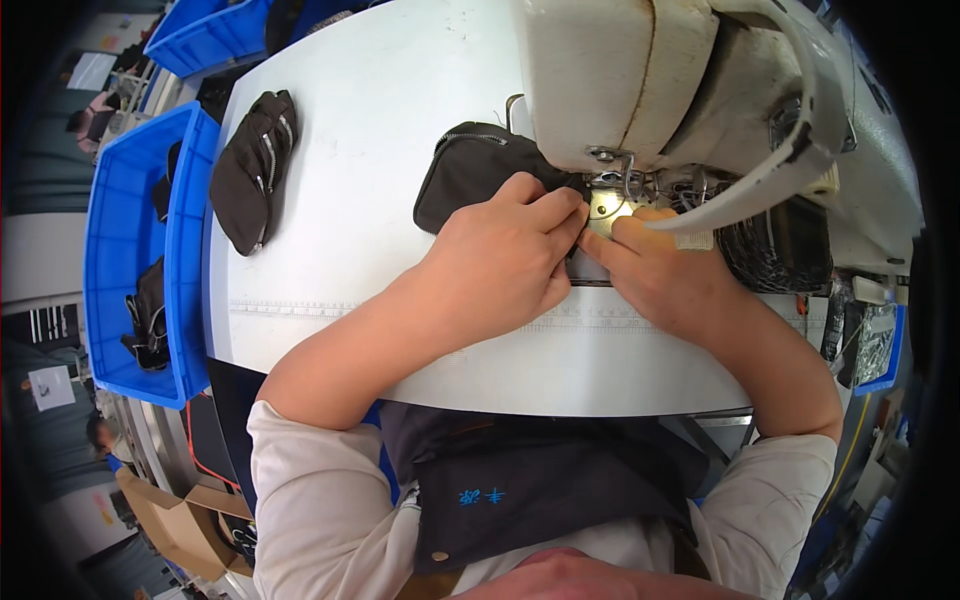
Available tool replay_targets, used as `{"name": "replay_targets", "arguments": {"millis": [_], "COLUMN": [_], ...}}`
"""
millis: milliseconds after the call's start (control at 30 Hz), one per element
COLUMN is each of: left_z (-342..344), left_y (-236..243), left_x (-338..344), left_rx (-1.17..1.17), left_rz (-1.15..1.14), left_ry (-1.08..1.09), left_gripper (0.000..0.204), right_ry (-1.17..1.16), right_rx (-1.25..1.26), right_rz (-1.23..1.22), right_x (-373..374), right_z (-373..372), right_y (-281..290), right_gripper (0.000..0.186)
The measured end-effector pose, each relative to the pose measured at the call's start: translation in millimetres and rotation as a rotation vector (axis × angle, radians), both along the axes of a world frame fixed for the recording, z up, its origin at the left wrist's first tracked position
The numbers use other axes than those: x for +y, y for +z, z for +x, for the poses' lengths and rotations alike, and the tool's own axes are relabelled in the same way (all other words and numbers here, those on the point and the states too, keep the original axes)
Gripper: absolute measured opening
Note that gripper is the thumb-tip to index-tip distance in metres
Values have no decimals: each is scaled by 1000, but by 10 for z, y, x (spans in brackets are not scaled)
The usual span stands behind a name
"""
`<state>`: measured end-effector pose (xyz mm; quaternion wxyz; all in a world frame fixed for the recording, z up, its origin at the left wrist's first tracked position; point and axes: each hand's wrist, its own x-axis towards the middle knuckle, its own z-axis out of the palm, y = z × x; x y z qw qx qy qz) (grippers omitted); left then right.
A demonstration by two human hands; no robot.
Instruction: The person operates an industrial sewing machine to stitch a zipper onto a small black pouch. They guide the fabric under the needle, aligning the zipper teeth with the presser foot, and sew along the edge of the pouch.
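Observation:
A dark zippered pouch (468, 170) lies on the white sewing table (350, 200) just left of the sewing machine's needle area (620, 185). My left hand (510, 250) grips the pouch's right end, its fingers bent and pressed onto the fabric beside the metal needle plate (607, 207). My right hand (660, 265) has its fingertips at the same edge of the pouch, touching near my left fingers, also closed on the fabric. A second dark zippered pouch (250, 175) lies by itself on the left side of the table.
The white machine head (610, 75) and a curved arm (780, 180) overhang the right side. A blue bin (110, 250) holding dark items stands left of the table, another (195, 30) behind it. An open cardboard box (170, 510) is at lower left. Other people (100, 435) appear at the far left.

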<state>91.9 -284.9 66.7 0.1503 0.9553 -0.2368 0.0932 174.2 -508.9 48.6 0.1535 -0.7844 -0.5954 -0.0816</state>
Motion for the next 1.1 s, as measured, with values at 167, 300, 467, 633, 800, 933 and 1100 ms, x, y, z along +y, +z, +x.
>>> {"name": "replay_targets", "arguments": {"millis": [167,300,467,633,800,933,1100], "left_z": [31,24,67,86,84,135,191], "left_y": [-17,4,36,44,28,-127,-167], "left_x": [-17,36,190,164,113,44,31], "left_rx": [2,26,94,71,-39,-174,-292], "left_rz": [10,-9,-111,-61,68,35,-5], "left_ry": [44,22,-52,-55,-53,-1,4], "left_gripper": [42,48,51,56,48,42,42], "right_ry": [-78,-89,45,45,65,54,71], "right_rx": [-27,-60,30,16,-11,10,-6], "right_rz": [-5,-3,30,40,38,47,58], "right_x": [28,23,-17,-29,-49,-46,-39], "right_z": [2,-7,-75,-119,-103,-121,-101], "right_y": [-36,-38,-34,-33,-65,-116,-120], "right_gripper": [30,35,38,38,38,38,38]}}
